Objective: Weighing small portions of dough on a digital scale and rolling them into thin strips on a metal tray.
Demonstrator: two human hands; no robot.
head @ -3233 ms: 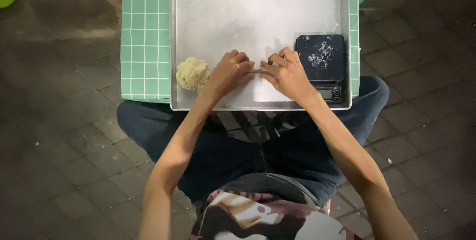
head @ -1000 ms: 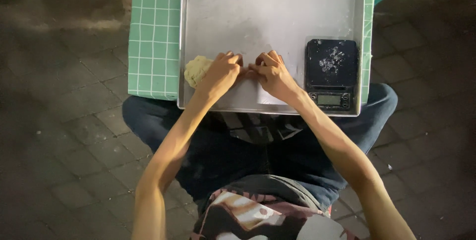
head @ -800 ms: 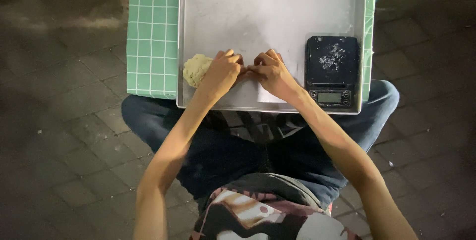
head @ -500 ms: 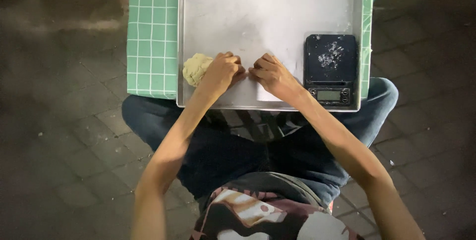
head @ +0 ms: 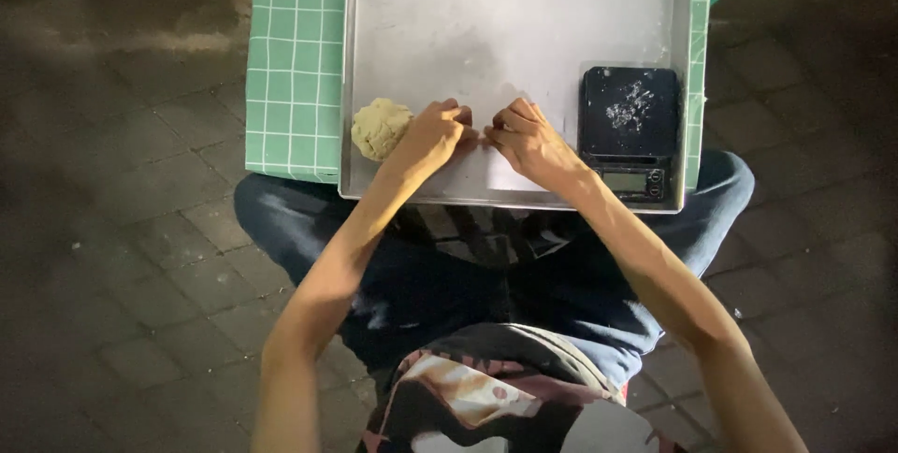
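Hands are pressed knuckles-up on the tray (head: pixel 505 4) near its front edge: left hand (head: pixel 432 132) and right hand (head: pixel 526 140) curled, fingertips nearly meeting; whether something small is pinched cannot be told. Dough (head: pixel 380 128) is parked at the tray's left edge, touching the left hand. Scale (head: pixel 629 130) is kept at the front-right corner.

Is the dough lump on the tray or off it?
On it. The dough lump sits inside the metal tray, against its left rim, just beside the left hand.
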